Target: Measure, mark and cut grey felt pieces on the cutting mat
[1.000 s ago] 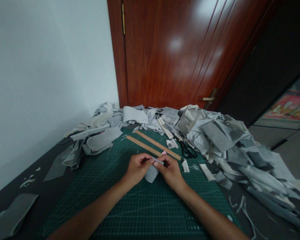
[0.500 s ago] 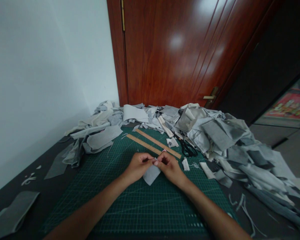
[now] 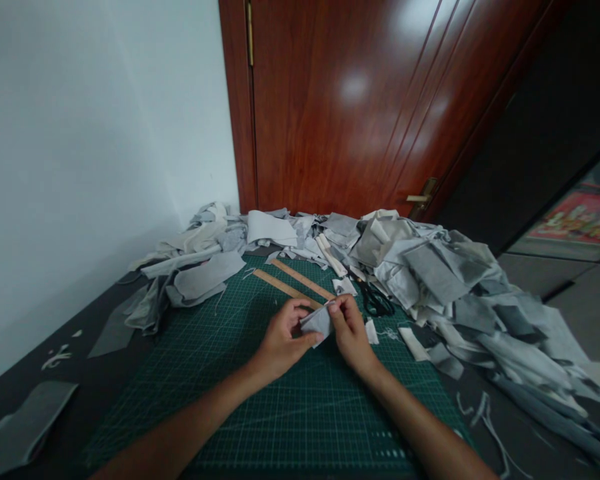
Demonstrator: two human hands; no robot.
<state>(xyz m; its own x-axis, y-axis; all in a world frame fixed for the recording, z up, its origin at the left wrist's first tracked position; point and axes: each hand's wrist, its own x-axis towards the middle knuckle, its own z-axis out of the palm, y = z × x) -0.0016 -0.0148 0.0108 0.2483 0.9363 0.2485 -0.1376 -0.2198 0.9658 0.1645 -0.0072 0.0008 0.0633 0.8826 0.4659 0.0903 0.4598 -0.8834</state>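
Observation:
A small piece of grey fabric [image 3: 319, 323] is held between both hands, above the green cutting mat [image 3: 300, 413]. My left hand [image 3: 284, 337] grips its left side, thumb in front and fingers behind. On the right edge and upper corner, my right hand [image 3: 351, 327] pinches the fabric between thumb and fingers. The piece looks folded, with a layered upper edge. Just beyond the hands lie two wooden rulers [image 3: 283, 285], their near ends partly hidden by the hands and fabric.
Black-handled scissors [image 3: 376, 298] lie right of the rulers, beside a large heap of grey and white fabric scraps [image 3: 430, 267]. More scraps [image 3: 200, 277] are piled at the left, against the wall. A folded grey cloth [image 3: 27, 427] rests at the near left.
The fabric has been turned and raised from hanging below my fingertips to lying between my hands. My hands have moved slightly apart, the left now gripping the side.

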